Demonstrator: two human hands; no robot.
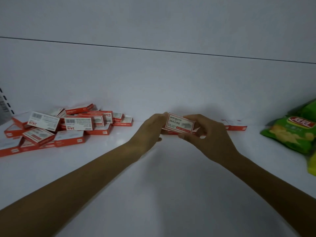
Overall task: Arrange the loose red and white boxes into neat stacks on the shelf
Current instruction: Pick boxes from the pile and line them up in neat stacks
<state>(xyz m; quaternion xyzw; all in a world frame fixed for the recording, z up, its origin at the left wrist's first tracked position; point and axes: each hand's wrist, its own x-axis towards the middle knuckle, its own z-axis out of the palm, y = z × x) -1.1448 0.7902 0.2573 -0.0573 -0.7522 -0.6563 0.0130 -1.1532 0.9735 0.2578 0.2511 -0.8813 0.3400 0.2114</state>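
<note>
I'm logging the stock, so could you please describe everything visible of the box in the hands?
The box is a small flat closed carton, seemingly cardboard: white face, red border, "wengu" and "24/6" printed beside a grey picture. It is tilted, face toward the camera, above a low row of boxes on the shelf. The left hand grips its left end, the right hand its right.

bare left forearm (82, 178), left hand (146, 132), bare right forearm (266, 178), right hand (211, 135)
</note>
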